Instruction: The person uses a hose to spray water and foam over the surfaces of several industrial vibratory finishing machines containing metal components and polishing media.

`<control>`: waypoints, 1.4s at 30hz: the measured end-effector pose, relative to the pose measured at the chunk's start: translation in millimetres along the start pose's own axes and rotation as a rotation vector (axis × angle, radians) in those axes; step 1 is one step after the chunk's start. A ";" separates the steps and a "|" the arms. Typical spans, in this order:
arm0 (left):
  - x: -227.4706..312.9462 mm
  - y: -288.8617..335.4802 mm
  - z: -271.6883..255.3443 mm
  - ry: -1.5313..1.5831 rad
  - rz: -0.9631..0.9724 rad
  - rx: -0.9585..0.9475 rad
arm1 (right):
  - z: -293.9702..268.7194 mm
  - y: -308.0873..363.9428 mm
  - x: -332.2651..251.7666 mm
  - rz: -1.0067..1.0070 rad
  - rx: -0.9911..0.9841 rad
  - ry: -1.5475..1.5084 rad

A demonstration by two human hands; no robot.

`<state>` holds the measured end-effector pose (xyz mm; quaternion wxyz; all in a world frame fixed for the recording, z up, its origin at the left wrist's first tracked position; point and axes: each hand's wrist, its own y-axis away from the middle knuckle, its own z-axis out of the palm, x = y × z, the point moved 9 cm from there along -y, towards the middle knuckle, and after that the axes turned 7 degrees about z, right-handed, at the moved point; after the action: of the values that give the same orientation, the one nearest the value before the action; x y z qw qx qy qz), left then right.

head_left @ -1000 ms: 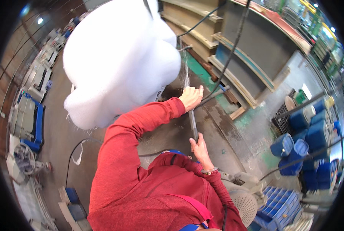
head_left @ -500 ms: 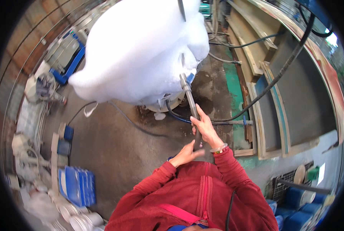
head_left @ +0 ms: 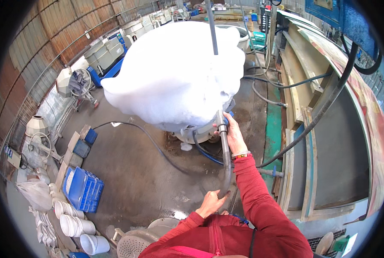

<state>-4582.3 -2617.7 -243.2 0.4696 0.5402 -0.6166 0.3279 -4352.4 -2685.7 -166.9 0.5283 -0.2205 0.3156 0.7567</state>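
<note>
A huge mound of white foam [head_left: 170,73] bulges over a round vessel, whose pale lower rim [head_left: 200,134] shows beneath it. From the foam's near side a grey metal pipe [head_left: 220,122] comes toward me and runs into a dark, bending hose [head_left: 227,172]. My right hand [head_left: 235,137] is closed around the pipe close to the foam, beside a small blue part. Lower down, my left hand [head_left: 210,204] grips the hose near my body, its fingers partly hidden. A dark upright rod [head_left: 211,30] enters the top of the foam.
Dark hoses [head_left: 149,137] cross the wet floor. A thick black hose [head_left: 329,99] hangs at right before wooden-framed panels [head_left: 312,163]. Blue crates [head_left: 86,189] and white buckets [head_left: 76,225] stand at left. A perforated metal drum [head_left: 134,246] is close by my left arm.
My right hand has slid forward along the pipe, nearer the foam. My left hand is now farther from it, on the hose's curve. The view has tilted up, showing more background.
</note>
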 end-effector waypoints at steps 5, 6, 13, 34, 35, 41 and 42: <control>19.8 -28.6 -29.7 -0.236 0.044 0.075 | -15.8 -35.1 -20.8 0.074 -0.008 -0.044; 22.1 -31.8 -32.4 -0.152 0.033 0.067 | 12.0 -24.1 -35.6 0.021 -0.006 -0.020; -2.1 -54.3 -24.9 0.161 -0.093 -0.203 | 20.8 -90.5 8.2 0.293 -0.092 0.050; -41.7 -80.0 51.9 -0.046 -0.458 0.335 | -72.5 -130.7 89.0 0.828 -0.070 0.126; -26.6 -82.7 57.0 -0.027 -0.510 0.274 | -77.5 -131.2 83.4 0.802 -0.035 0.196; -83.9 -77.6 114.5 0.182 -0.561 0.427 | -37.1 -98.1 99.8 0.776 -0.224 0.358; -93.5 -78.4 124.2 0.268 -0.590 0.375 | -58.0 -105.8 110.0 0.821 -0.167 0.334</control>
<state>-4536.2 -2713.3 -381.3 0.5135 0.7236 -0.2964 0.3534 -4291.0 -2628.6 -307.0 0.1064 -0.2378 0.3959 0.8805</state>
